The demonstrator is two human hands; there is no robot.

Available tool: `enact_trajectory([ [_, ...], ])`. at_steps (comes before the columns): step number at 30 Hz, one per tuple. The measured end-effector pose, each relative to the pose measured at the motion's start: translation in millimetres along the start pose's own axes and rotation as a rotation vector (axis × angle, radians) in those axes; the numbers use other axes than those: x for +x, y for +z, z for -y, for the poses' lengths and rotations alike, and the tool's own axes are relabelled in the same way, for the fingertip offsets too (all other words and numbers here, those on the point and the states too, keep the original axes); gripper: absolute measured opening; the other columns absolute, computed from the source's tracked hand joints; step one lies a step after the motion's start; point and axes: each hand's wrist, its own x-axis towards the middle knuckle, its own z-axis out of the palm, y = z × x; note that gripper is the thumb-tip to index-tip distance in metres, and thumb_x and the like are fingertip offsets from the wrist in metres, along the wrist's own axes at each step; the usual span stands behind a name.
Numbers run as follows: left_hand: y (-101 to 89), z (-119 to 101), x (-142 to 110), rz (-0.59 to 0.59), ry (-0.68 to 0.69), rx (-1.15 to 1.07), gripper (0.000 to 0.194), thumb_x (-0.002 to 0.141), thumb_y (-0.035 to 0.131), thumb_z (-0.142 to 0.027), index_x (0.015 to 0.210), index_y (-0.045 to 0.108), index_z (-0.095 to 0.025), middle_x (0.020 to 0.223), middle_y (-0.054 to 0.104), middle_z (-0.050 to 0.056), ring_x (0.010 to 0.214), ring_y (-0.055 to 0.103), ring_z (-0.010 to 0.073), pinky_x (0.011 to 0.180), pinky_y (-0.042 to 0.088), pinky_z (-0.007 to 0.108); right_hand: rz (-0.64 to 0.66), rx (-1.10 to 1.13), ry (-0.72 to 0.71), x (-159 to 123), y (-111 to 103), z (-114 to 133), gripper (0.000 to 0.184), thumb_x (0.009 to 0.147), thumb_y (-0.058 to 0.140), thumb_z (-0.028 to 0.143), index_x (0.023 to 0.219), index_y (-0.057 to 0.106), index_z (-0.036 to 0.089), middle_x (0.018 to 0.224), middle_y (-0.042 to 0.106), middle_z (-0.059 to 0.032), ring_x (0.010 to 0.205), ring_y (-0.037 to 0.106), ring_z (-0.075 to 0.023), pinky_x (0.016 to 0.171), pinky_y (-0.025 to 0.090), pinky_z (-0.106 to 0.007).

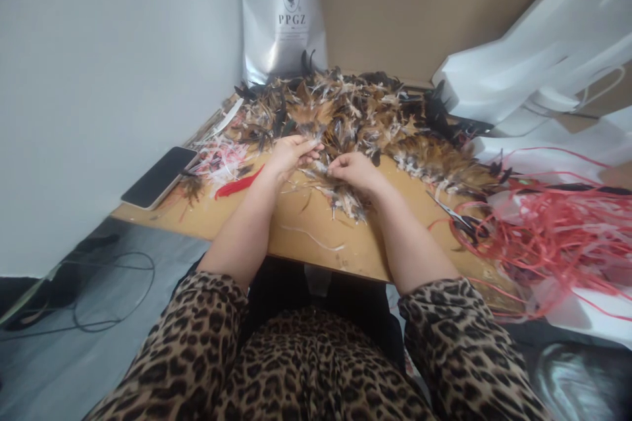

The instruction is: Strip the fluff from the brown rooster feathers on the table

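Observation:
My left hand is closed in a pinch on a brown feather whose pale base lies at the fingertips. Just to its right, my right hand has thumb and forefinger pressed together; what they hold, if anything, is too small to make out. Below my right hand lies a small clump of whitish feather bits. Behind both hands spreads a large heap of brown, black and white feathers on the wooden table.
A phone, pink and white strips and a red strip are at left. Scissors lie at right beside tangled red ribbon. A silver bag stands behind the heap, and a white machine at back right.

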Motion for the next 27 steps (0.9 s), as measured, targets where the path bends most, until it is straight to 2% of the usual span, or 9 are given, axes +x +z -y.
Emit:
enact_trajectory([
  [3,-2.8,-3.3,-3.1,0.070,-0.058,0.019,0.013,0.074,0.073,-0.019,0.078,0.071,-0.008,0.080,0.073,0.009,0.057,0.062,0.0048,0.054,0.047,0.014,0.021,0.139,0.011,-0.8,-8.0,-2.5,0.011,0.064,0.066,0.025,0.069,0.070,0.016,0.060,0.064,0.0018,0.052,0.048,-0.0076,0.055,0.038,-0.022],
  [9,-9.6,-2.9,-3.7,0.188,-0.089,0.117,0.015,0.071,0.075,-0.019,0.080,0.074,-0.008,0.072,0.071,0.009,0.053,0.059,0.0050,0.052,0.045,0.014,0.029,0.160,-0.003,-1.3,-12.7,-2.8,0.011,0.061,0.067,0.023,0.066,0.070,0.014,0.058,0.064,0.0008,0.053,0.050,-0.0086,0.055,0.040,-0.022],
  [12,-9.7,-2.7,-4.1,0.201,-0.106,0.190,0.014,0.069,0.076,-0.019,0.079,0.075,-0.009,0.067,0.070,0.008,0.049,0.055,0.0043,0.050,0.042,0.014,0.007,0.137,-0.014,-1.8,-13.3,-1.2,0.011,0.061,0.066,0.023,0.066,0.069,0.014,0.059,0.064,0.0002,0.055,0.051,-0.0093,0.056,0.041,-0.022],
  [17,-8.5,-1.8,-4.6,0.177,-0.096,0.335,0.013,0.069,0.075,-0.020,0.063,0.071,-0.010,0.052,0.062,0.004,0.042,0.049,0.0039,0.042,0.032,0.015,-0.015,0.023,-0.052,-1.0,-13.9,-2.7,0.011,0.062,0.063,0.022,0.067,0.069,0.014,0.061,0.065,0.0006,0.057,0.052,-0.0094,0.059,0.040,-0.023],
  [21,-6.6,-1.6,-4.6,0.160,-0.098,0.337,0.014,0.067,0.076,-0.019,0.060,0.069,-0.009,0.052,0.063,0.005,0.042,0.050,0.0042,0.045,0.035,0.015,-0.022,0.033,-0.085,-0.7,-11.7,-1.8,0.010,0.062,0.062,0.021,0.067,0.067,0.014,0.061,0.063,0.0013,0.057,0.051,-0.0094,0.059,0.040,-0.023],
  [23,-5.2,-1.9,-3.8,0.132,-0.098,0.287,0.014,0.067,0.077,-0.017,0.060,0.068,-0.009,0.054,0.064,0.005,0.044,0.052,0.0044,0.047,0.038,0.016,-0.116,0.088,-0.096,0.9,-10.4,-0.7,0.010,0.062,0.062,0.022,0.068,0.066,0.015,0.062,0.062,0.0015,0.058,0.050,-0.0096,0.060,0.040,-0.023],
  [27,-2.4,-1.2,0.7,-0.032,-0.043,0.061,0.013,0.071,0.074,-0.016,0.063,0.066,-0.009,0.056,0.064,0.003,0.045,0.052,0.0028,0.046,0.038,0.014,-0.455,0.322,-0.124,5.7,-5.9,1.8,0.019,0.065,0.068,0.033,0.072,0.063,0.016,0.064,0.060,0.0014,0.058,0.048,-0.0094,0.059,0.039,-0.024],
])
